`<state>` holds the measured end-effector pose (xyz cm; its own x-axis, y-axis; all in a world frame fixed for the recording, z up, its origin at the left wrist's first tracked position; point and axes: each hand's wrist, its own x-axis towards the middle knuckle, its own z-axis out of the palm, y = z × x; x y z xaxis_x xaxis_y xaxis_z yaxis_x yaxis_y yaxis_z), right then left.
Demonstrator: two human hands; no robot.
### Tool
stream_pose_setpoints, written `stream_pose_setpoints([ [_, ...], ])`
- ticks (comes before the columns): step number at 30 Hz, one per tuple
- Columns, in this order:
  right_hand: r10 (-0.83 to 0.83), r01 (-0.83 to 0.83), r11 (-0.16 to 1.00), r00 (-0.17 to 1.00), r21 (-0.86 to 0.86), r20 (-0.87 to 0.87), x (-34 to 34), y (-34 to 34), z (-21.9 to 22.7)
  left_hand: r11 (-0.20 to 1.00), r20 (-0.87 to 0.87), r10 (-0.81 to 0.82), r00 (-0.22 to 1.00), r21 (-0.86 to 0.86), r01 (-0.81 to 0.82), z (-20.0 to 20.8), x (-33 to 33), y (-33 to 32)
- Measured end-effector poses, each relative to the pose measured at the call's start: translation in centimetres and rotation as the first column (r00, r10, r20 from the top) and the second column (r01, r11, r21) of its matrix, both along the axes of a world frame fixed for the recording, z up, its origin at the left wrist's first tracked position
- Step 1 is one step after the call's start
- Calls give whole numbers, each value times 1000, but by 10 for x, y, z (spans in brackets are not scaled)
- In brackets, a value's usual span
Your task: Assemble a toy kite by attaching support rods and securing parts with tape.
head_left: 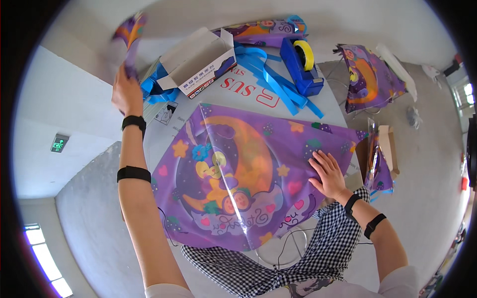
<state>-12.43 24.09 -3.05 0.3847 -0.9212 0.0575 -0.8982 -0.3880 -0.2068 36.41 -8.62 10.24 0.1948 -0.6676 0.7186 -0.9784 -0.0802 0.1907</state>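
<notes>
A large purple printed sheet (258,149), with a crescent moon, a yellow cartoon animal and stars, spreads over the table in front of me and hangs over its near edge. A shiny crease or strip runs down its middle. My right hand (328,174) lies flat on the sheet's right part, fingers spread and holding nothing. At the upper left my left hand (127,93) is raised, closed around a purple and orange printed piece (131,35). That piece is blurred and sticks up above the fist.
Behind the sheet are an open white carton (198,62), blue ribbons (273,79) and a blue tape dispenser (300,69) with yellow tape. A rolled purple printed bundle (258,30) lies at the back. To the right are another purple printed sheet (367,79) and a cardboard box (387,149).
</notes>
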Motion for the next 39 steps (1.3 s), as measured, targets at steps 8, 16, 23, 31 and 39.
stream_pose_setpoints([
  [8,18,-18,1000,999,1,33,8,0,-3,879,363,-470,805,278,387,-9,-75,-4],
  [16,53,-52,999,996,-13,71,17,2,-10,939,459,-343,819,142,313,-72,-42,-2],
  [23,36,-36,999,999,5,-9,9,0,-5,885,76,232,970,396,-243,-99,147,30],
  [31,55,-53,998,998,37,-36,16,-4,-8,840,-160,244,956,528,-126,-190,287,62],
  [39,45,-43,998,997,45,-57,15,-3,-10,835,-181,308,934,521,-175,-183,248,48],
])
